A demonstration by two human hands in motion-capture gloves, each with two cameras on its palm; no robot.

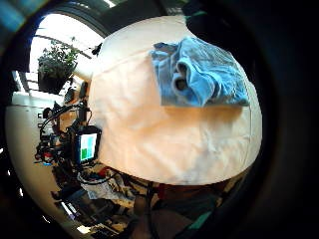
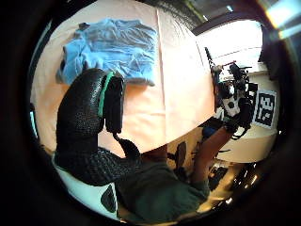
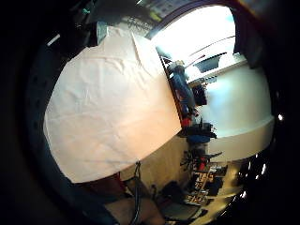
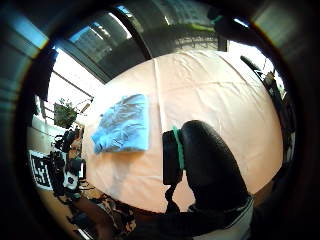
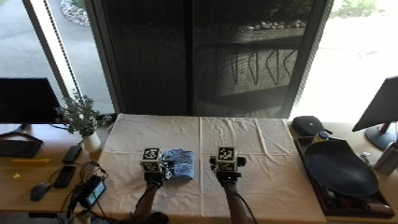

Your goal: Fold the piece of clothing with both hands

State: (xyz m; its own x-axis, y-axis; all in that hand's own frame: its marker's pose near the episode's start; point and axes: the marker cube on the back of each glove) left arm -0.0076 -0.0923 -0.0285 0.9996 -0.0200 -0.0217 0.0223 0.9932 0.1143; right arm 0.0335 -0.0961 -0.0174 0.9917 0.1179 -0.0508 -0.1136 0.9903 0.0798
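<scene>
A light blue piece of clothing [image 5: 181,169] lies folded into a small rectangle on the white tablecloth [image 5: 249,140], left of the cloth's middle crease and near the front edge. It also shows flat in the left palm views [image 1: 199,74] [image 2: 113,47] and in the right thumb side view [image 4: 125,125]. My left hand [image 5: 152,173] hovers at the clothing's left edge, with its thumb [image 2: 84,122] straight and nothing in it. To the right of the clothing, apart from it, my right hand [image 5: 227,170] hovers over bare cloth, and its thumb [image 4: 205,155] holds nothing.
A potted plant [image 5: 78,116] stands off the table's left corner. A small screen device [image 5: 93,191] with cables sits at the front left. On the right side table lie a dark oval dish [image 5: 339,170] and a black pouch [image 5: 309,125].
</scene>
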